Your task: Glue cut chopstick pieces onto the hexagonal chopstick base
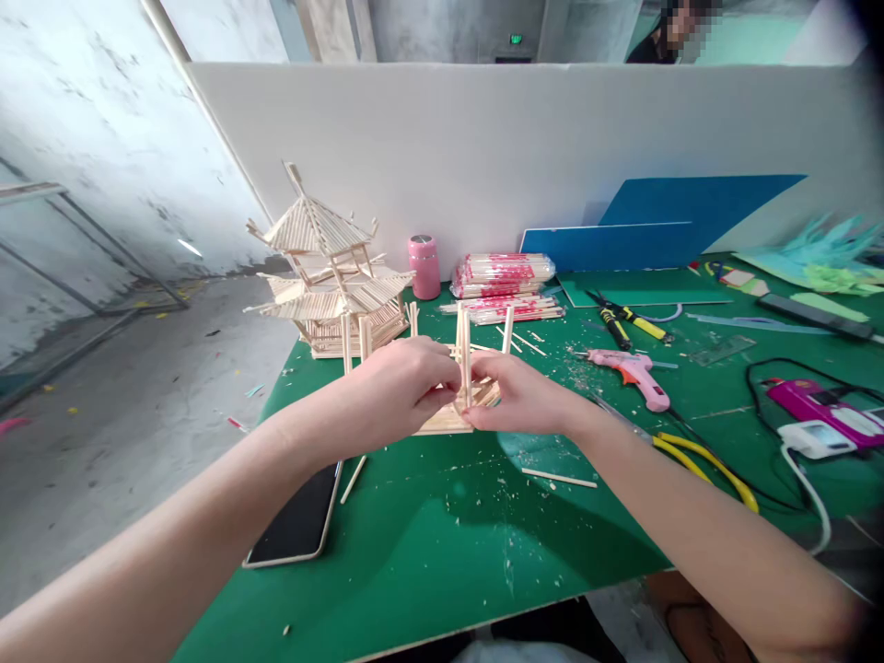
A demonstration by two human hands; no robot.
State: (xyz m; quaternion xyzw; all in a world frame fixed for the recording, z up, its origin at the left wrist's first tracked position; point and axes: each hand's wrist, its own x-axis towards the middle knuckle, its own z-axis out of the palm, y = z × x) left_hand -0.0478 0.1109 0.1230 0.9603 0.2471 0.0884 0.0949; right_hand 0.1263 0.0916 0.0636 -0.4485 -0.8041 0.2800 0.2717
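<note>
Both hands meet over a small wooden stick frame (452,419) standing on the green mat (442,552). My left hand (401,387) is closed, its fingers pinched on an upright stick (467,364) of the frame. My right hand (521,396) is closed too, gripping the frame's side near the same upright. Several more posts rise from the frame behind my fingers. A finished stick pagoda model (324,276) stands behind and to the left.
A phone (296,525) lies near my left forearm. Packs of chopsticks (503,274), a pink jar (424,265), pliers (625,320), a pink glue gun (632,370), yellow cutters (704,470) and blue boards (663,230) fill the right. A white partition (525,138) backs the table.
</note>
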